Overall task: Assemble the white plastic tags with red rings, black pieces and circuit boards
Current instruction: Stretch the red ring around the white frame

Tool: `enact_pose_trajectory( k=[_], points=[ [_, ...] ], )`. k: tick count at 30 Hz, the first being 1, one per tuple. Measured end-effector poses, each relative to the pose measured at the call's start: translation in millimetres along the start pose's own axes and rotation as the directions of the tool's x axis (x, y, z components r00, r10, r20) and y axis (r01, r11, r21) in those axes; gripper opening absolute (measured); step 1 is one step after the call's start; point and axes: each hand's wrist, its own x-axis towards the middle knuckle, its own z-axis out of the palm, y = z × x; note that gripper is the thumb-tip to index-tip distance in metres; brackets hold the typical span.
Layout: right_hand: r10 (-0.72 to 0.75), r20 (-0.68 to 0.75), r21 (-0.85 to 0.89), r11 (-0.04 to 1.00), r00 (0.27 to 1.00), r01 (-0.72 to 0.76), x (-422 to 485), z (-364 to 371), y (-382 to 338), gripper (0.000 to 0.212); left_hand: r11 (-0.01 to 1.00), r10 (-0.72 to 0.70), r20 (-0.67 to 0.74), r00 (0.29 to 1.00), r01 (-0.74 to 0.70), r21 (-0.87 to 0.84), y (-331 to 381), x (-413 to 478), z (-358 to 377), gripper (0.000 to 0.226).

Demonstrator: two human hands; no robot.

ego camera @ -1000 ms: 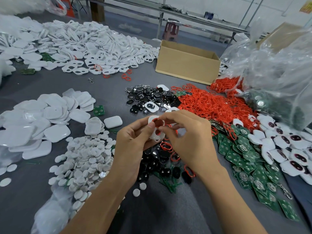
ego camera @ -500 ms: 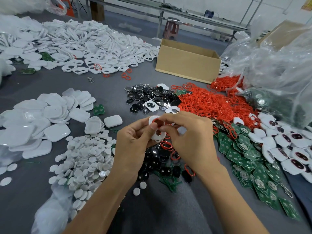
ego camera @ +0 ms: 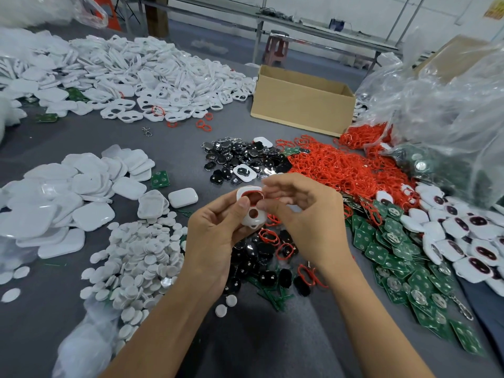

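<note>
The left grip [ego camera: 215, 236] curls round the lower half of a white tag [ego camera: 252, 214], held above the desk [ego camera: 174, 137]. The right grip [ego camera: 302, 219] pinches the tag's upper rim with thumb and forefinger, where a red ring [ego camera: 253, 192] sits. Black pieces [ego camera: 261, 271] lie beneath the tag, circuit boards [ego camera: 395, 249] to its right.

Bare table [ego camera: 174, 143] beside cardboard box [ego camera: 302, 105]

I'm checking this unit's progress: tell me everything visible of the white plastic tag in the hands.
The white plastic tag is a glossy rounded shell, held tilted. A thin red ring lines its large upper opening; below sit a small round hole and a smaller notch. The left hand grips it, thumb on its face; the right hand pinches its ringed upper edge.
</note>
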Motion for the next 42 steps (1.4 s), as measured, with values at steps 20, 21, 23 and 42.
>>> enact_pose_trajectory(
  k=[20, 21, 23, 42],
  points=[
    [0.168, 0.602, 0.568, 0.597, 0.781, -0.566, 1.0, -19.9, 12.9, 0.035, 0.916, -0.158, 0.382, 0.911, 0.279, -0.288, 6.9, -2.8, -5.0, 0.049],
    [0.169, 0.591, 0.556, 0.622, 0.789, -0.551, 1.1, -20.6, 11.5, 0.031, 0.917, -0.151, 0.391, 0.908, 0.276, -0.288, 7.5, -2.6, -5.2, 0.048],
    [0.171, 0.561, 0.525, 0.684, 0.810, -0.507, 1.8, -21.7, 7.3, 0.019, 0.922, -0.132, 0.399, 0.907, 0.260, -0.287, 9.6, -2.5, -5.7, 0.044],
    [0.201, 0.228, 0.212, 0.945, 0.953, -0.250, -0.2, -18.1, -12.4, 0.007, 0.948, -0.075, 0.267, 0.961, 0.151, -0.279, 8.6, 0.8, -7.5, 0.031]
  ],
)
